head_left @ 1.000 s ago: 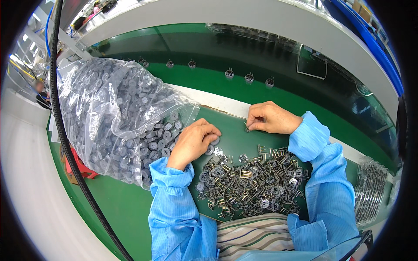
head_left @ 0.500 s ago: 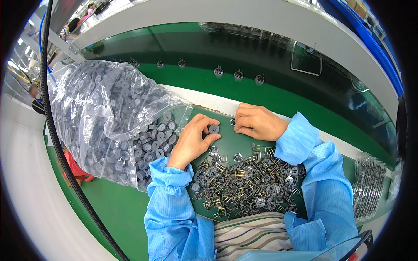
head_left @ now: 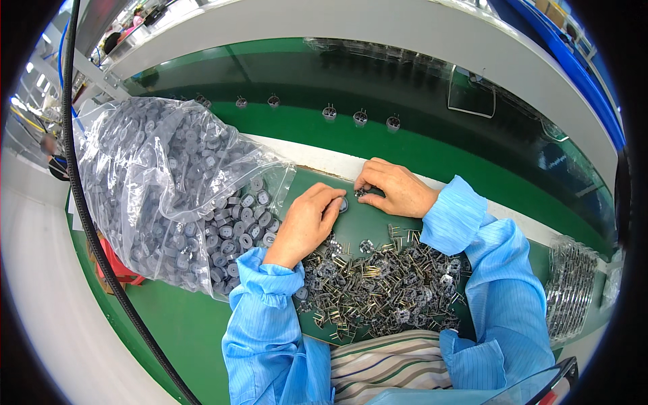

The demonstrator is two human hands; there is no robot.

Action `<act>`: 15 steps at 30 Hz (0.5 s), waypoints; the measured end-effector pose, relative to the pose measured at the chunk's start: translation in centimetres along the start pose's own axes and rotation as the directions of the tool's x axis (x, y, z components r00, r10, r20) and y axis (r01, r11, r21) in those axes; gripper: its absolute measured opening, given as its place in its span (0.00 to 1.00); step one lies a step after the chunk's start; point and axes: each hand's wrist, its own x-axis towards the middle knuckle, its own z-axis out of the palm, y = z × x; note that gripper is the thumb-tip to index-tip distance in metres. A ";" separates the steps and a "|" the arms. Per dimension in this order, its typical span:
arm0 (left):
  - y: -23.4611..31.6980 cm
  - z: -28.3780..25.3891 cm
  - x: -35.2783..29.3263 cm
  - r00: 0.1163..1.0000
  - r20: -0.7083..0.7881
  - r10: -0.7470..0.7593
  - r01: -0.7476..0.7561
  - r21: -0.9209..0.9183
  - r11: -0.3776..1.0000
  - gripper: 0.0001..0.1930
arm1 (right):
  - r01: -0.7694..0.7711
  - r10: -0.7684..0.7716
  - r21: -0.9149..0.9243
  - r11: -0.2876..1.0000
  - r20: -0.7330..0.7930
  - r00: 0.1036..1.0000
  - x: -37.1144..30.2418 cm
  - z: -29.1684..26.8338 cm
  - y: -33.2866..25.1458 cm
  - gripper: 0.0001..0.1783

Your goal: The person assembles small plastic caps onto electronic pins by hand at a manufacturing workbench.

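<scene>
Thumb and fingers of my left hand are closed on a small round grey plastic cap, mostly hidden by the fingertips. Just to its right, my right hand pinches a small dark part with metal pins. The two pieces are close together above the green work board; whether they touch I cannot tell. Nearer to me lies a heap of dark pinned parts, with brassy pins pointing every way. At the left a clear plastic bag spills many grey caps beside my left wrist.
Beyond a pale rail runs a green belt carrying several spaced-out pinned pieces. Stacked clear trays stand at the right. A black cable hangs down the left side, near a red container.
My left hand has moved right and turned, bringing the cap close to the pinned part in my right hand. The pieces on the belt have shifted slightly left.
</scene>
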 end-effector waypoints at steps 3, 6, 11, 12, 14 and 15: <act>-0.7 0.7 -0.1 0.995 -0.053 0.088 -0.082 0.113 0.990 0.10 | 0.039 -0.040 -0.027 0.999 -0.017 0.999 0.2 0.0 -0.3 0.12; -0.9 0.8 0.1 0.977 -0.115 0.179 -0.146 0.251 0.957 0.12 | 0.108 -0.105 -0.097 0.990 0.035 0.994 0.0 -0.2 0.2 0.12; -1.5 -0.4 -0.3 0.977 -0.140 0.160 -0.141 0.139 0.980 0.16 | -0.072 0.074 -0.031 0.997 0.040 0.996 0.1 -0.6 0.3 0.10; -1.7 -0.3 -0.2 0.977 -0.140 0.161 -0.142 0.138 0.980 0.16 | -0.073 0.075 -0.032 0.997 0.040 0.996 0.0 -0.4 0.5 0.10; -2.0 0.1 0.1 0.990 -0.090 0.105 -0.088 0.180 0.980 0.17 | -0.048 0.048 0.014 0.999 -0.069 0.996 -0.1 0.1 0.9 0.09; -1.9 0.3 0.2 0.991 -0.091 0.103 -0.085 0.180 0.980 0.17 | -0.046 0.047 0.015 0.999 -0.066 0.997 0.1 0.0 0.3 0.09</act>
